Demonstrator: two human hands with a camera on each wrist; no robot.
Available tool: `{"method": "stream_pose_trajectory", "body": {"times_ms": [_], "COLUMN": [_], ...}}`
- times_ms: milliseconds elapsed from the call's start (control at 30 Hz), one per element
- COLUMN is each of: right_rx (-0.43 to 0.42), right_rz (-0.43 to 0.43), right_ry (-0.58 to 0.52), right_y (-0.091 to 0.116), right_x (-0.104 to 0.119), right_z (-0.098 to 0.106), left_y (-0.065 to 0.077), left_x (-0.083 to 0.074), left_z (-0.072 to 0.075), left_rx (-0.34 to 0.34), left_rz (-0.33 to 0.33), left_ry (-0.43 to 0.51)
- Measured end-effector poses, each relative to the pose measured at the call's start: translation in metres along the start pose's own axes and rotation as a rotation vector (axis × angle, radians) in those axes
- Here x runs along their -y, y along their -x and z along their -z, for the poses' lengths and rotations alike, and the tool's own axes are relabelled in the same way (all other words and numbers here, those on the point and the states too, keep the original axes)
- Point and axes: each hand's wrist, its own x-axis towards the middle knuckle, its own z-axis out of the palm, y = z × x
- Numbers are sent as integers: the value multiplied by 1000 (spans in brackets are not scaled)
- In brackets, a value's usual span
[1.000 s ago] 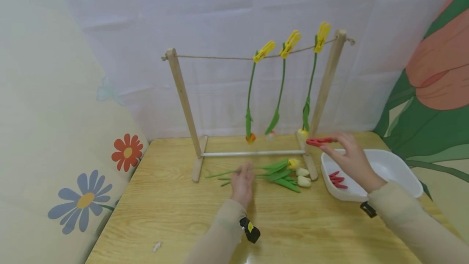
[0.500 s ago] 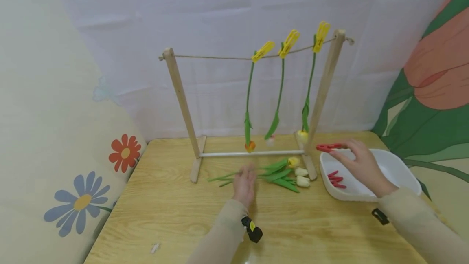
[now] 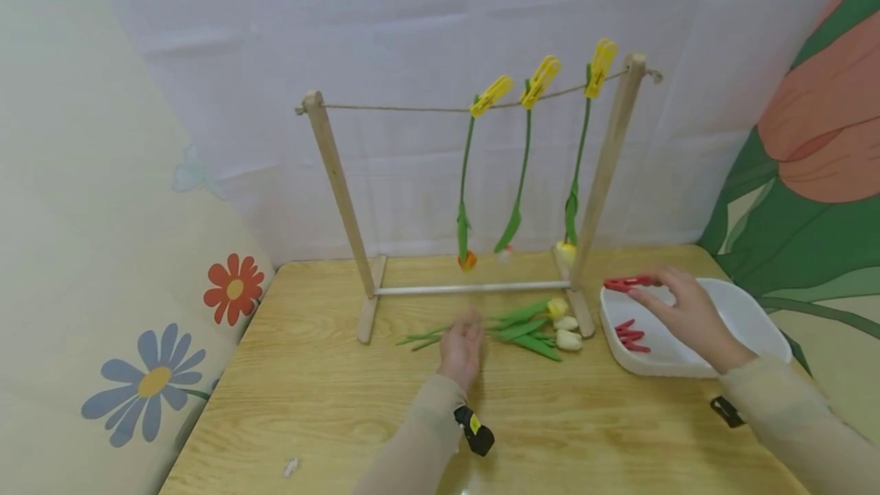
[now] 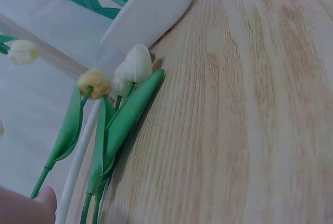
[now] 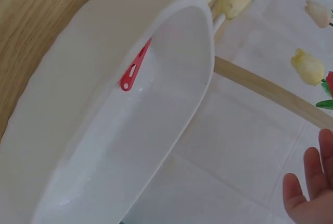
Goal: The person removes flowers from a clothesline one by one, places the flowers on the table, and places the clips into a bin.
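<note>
My left hand (image 3: 461,351) is low over the table and pinches the green stem of a yellow tulip (image 4: 93,83). That bloom stands a little apart from two white tulips (image 4: 136,65) lying just beside it. Over the left rim of a white basin (image 3: 752,323), my right hand (image 3: 696,325) pinches a red clothespin (image 3: 627,283) between thumb and fingers. More red clothespins (image 3: 631,336) lie inside the basin. In the right wrist view, some fingers of the right hand (image 5: 315,187) show at the lower right, spread loosely.
Behind the hands stands a wooden frame (image 3: 337,182) with a cord (image 3: 395,108) across its top. Three tulips hang head down from it by yellow clothespins (image 3: 540,82), toward the right. A white bar (image 3: 440,289) joins the frame's feet.
My right hand has moved right with the red clothespin, from the frame's right post to above the basin's edge. The left hand and its tulip stem have shifted slightly right. The hanging tulips sway.
</note>
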Motion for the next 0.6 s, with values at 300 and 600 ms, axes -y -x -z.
{"method": "stream_pose_trajectory", "body": {"times_ms": [300,600], "right_rx": [25,203], "right_rz": [3,-101], "right_ry": [34,42], "right_y": [2,5], "right_x": [-16,-37], "right_z": [1,7], "left_y": [5,28], "left_x": [-4,-22], "left_z": [3,-12], "left_rx": [67,73], "left_rz": [47,86], "left_ry": [-3,-25]}}
